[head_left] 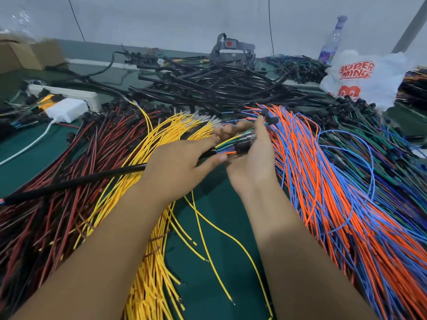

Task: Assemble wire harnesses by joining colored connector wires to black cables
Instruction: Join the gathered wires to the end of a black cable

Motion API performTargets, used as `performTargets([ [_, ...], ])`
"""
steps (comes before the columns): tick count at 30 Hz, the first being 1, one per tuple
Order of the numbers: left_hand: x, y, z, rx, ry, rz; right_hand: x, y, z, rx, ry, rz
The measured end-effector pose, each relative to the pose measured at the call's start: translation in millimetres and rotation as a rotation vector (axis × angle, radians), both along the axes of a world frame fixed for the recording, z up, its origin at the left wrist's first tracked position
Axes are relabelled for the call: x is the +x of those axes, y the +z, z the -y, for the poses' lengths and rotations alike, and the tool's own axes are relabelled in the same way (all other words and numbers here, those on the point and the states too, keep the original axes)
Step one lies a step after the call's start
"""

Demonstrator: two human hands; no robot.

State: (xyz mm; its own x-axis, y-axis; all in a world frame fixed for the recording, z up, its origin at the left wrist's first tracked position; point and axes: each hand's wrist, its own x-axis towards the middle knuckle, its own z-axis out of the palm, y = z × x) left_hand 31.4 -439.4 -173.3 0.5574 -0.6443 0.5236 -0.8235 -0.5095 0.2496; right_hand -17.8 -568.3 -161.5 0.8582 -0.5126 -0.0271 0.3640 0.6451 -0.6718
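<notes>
My left hand (182, 160) grips the end of a thick black cable (76, 182) that runs off to the left over the wire piles. Short colored wires (225, 144) stick out of that cable end between my hands. My right hand (253, 155) holds a dark connector (245, 143) at those wire ends, palm turned toward the left hand. Yellow wires (159, 239) lie fanned under my left forearm. Orange and blue wires (346, 204) spread out to the right of my right arm.
Red and black wires (46, 204) cover the left of the green table (215, 227). A heap of black cables (219, 86) lies behind. A white power strip (69, 94), cardboard boxes (25, 54), a white plastic bag (362, 77) and a bottle (332, 40) stand at the back.
</notes>
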Motion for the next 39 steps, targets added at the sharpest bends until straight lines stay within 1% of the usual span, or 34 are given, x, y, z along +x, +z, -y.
performTargets([
  [1, 0.8, 0.0, -0.8, -0.045, 0.026, -0.023, 4.1, -0.9, -0.7, 0.013, 0.022, 0.014],
  [3, 4.2, -0.4, -1.6, -0.148, 0.096, -0.102, 6.6, 0.0, -2.5, -0.065, 0.057, -0.028],
  [5, 8.9, -2.5, -2.3, -0.192, 0.151, -0.147, 9.7, -1.6, -6.9, -0.219, 0.013, -0.153],
  [7, 12.8, -4.6, -3.8, -0.175, 0.2, -0.158, 10.6, -7.4, -8.3, -0.426, -0.09, -0.285],
  [9, 16.1, -6.2, -5.6, -0.158, 0.236, -0.18, 7.7, -11.3, -7.2, -0.584, -0.193, -0.347],
  [14, 20.1, -8.1, -5.7, -0.141, 0.237, -0.227, 4.0, -14.3, -5.4, -0.729, -0.284, -0.313],
  [17, 23.9, -7.1, -5.9, -0.211, 0.222, -0.346, 5.3, -14.4, -5.5, -0.843, -0.295, -0.232],
  [19, 26.0, -6.4, -5.8, -0.248, 0.209, -0.394, 4.9, -13.9, -4.8, -0.847, -0.272, -0.185],
  [21, 25.4, -6.3, -5.8, -0.248, 0.186, -0.391, 4.8, -13.5, -4.9, -0.827, -0.272, -0.178],
  [25, 23.6, -5.9, -7.0, -0.202, 0.169, -0.351, 5.8, -12.4, -4.7, -0.708, -0.335, -0.175],
  [28, 22.5, -5.9, -6.5, -0.144, 0.17, -0.281, 5.5, -11.3, -3.0, -0.743, -0.347, -0.175],
  [31, 19.8, -6.0, -5.8, -0.132, 0.175, -0.228, 4.6, -11.3, -3.1, -0.688, -0.266, -0.153],
  [33, 20.1, -6.5, -6.3, -0.136, 0.18, -0.239, 4.8, -11.7, -4.2, -0.653, -0.213, -0.152],
  [39, 20.8, -7.7, -6.8, -0.139, 0.193, -0.244, 5.5, -14.0, -9.5, -0.701, -0.188, -0.147],
])
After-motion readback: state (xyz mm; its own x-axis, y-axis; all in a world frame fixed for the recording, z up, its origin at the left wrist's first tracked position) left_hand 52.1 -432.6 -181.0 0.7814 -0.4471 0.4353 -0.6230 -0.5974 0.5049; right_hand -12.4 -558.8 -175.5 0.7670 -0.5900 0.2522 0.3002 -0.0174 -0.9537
